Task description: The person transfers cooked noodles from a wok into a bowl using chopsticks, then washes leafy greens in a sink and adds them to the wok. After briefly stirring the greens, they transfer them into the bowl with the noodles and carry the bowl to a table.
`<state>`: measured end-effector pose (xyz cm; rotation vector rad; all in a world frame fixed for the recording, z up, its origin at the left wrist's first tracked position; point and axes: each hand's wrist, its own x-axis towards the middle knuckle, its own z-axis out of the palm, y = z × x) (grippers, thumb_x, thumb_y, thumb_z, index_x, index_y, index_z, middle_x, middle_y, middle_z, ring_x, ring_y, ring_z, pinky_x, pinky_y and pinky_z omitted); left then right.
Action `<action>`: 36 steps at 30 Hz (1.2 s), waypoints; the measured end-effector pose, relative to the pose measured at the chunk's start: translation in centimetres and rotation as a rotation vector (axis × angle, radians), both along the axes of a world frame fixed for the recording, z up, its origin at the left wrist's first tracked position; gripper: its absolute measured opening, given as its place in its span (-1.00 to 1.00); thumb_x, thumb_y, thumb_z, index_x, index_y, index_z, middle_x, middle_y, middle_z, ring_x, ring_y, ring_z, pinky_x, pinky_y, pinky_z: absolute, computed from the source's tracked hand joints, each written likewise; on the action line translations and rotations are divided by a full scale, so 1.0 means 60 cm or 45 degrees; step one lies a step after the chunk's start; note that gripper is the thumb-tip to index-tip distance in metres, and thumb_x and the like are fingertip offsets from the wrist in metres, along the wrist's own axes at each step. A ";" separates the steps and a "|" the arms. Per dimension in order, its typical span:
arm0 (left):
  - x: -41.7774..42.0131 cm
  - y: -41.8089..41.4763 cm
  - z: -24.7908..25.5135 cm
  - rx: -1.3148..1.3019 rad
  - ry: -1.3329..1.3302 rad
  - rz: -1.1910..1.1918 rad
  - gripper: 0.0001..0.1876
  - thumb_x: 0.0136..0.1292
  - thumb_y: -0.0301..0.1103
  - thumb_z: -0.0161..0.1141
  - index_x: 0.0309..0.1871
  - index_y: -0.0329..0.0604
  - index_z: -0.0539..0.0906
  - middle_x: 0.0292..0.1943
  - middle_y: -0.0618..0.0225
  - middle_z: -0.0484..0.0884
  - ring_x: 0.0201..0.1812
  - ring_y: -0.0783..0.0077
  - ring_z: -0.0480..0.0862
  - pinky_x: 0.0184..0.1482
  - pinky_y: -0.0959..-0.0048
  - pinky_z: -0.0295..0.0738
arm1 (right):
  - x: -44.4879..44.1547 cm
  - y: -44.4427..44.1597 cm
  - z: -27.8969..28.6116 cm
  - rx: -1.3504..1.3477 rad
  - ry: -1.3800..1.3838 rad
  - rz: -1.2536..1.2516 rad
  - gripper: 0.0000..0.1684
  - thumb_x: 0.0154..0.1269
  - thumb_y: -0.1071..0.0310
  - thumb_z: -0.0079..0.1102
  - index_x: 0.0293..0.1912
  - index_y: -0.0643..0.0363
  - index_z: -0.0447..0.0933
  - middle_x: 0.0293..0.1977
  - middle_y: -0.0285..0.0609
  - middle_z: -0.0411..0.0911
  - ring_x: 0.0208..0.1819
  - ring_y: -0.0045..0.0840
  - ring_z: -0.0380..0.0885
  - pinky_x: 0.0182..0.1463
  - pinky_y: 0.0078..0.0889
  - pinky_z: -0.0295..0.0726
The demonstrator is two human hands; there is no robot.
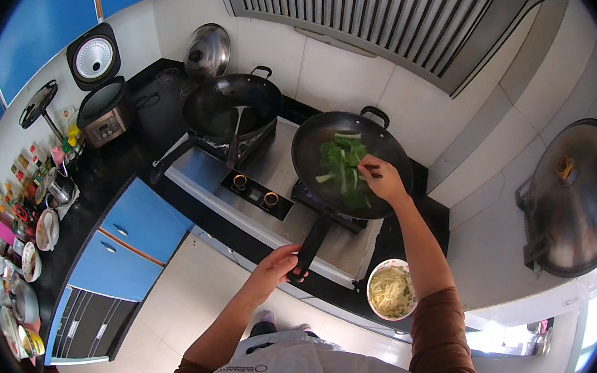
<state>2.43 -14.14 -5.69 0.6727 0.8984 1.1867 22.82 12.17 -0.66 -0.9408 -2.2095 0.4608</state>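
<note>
A dark wok [388,152] sits on the right burner with leafy greens [345,161] in it. My left hand [280,265] grips the wok's black handle [313,247] near its end. Over the greens, my right hand [380,178] holds what look like dark chopsticks [373,168]; their lower ends cannot be made out. To the right of the stove stands a bowl of pale shredded food with green bits [392,290], below my right forearm.
A second wok [220,101] with a metal spatula [237,132] stands on the left burner. The stove knobs [270,200] lie between. A rice cooker [105,119], bottles and bowls line the left counter [99,189]. A large lid [571,213] hangs on the right wall.
</note>
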 end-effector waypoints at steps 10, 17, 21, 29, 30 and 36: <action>0.001 0.000 0.001 0.027 0.047 0.026 -0.65 0.37 -0.35 -0.12 0.19 -0.24 0.34 -0.10 0.21 0.55 -0.18 0.35 0.61 -0.09 0.38 0.52 | 0.013 0.001 -0.003 -0.036 -0.156 -0.072 -0.81 0.20 0.37 0.13 -0.46 0.29 0.48 -0.51 -0.09 0.50 -0.58 -0.26 0.43 -0.46 -0.38 0.40; 0.000 0.002 -0.003 0.035 0.013 -0.003 -0.64 0.37 -0.36 -0.11 0.19 -0.23 0.33 -0.08 0.21 0.55 -0.17 0.33 0.60 -0.11 0.38 0.53 | 0.006 0.008 -0.002 0.166 0.011 0.069 -0.85 0.23 0.36 0.07 -0.41 0.22 0.48 -0.57 -0.10 0.50 -0.50 -0.24 0.51 -0.43 -0.33 0.44; 0.000 0.000 -0.007 0.037 -0.014 0.009 -0.63 0.36 -0.35 -0.08 0.20 -0.23 0.32 -0.13 0.25 0.54 -0.17 0.36 0.60 -0.10 0.38 0.52 | 0.007 0.056 0.046 -0.037 0.182 -0.333 -0.85 0.27 0.27 0.03 -0.32 0.14 0.44 -0.57 -0.09 0.51 -0.47 -0.20 0.52 -0.44 -0.28 0.44; -0.003 0.001 -0.013 0.061 -0.015 -0.011 -0.63 0.37 -0.37 -0.13 0.20 -0.26 0.30 -0.07 0.20 0.54 -0.16 0.34 0.59 -0.09 0.38 0.52 | 0.000 0.061 0.017 -0.294 0.181 -0.216 -0.84 0.30 0.28 0.00 -0.34 0.16 0.38 -0.62 -0.11 0.47 -0.56 -0.29 0.48 -0.48 -0.29 0.41; -0.003 0.001 -0.014 0.068 -0.016 -0.011 -0.63 0.37 -0.37 -0.13 0.20 -0.26 0.30 -0.07 0.21 0.54 -0.16 0.34 0.59 -0.09 0.38 0.52 | -0.002 0.071 0.028 -0.103 0.153 -0.325 -0.82 0.30 0.27 0.00 -0.34 0.17 0.37 -0.65 -0.12 0.46 -0.62 -0.28 0.44 -0.50 -0.28 0.40; 0.000 0.005 -0.007 0.071 -0.006 -0.041 -0.63 0.37 -0.37 -0.13 0.20 -0.26 0.30 -0.08 0.22 0.54 -0.16 0.35 0.59 -0.10 0.39 0.52 | -0.016 0.069 -0.029 0.092 0.086 -0.109 -0.84 0.29 0.26 0.04 -0.30 0.14 0.41 -0.54 -0.12 0.49 -0.53 -0.36 0.49 -0.40 -0.34 0.42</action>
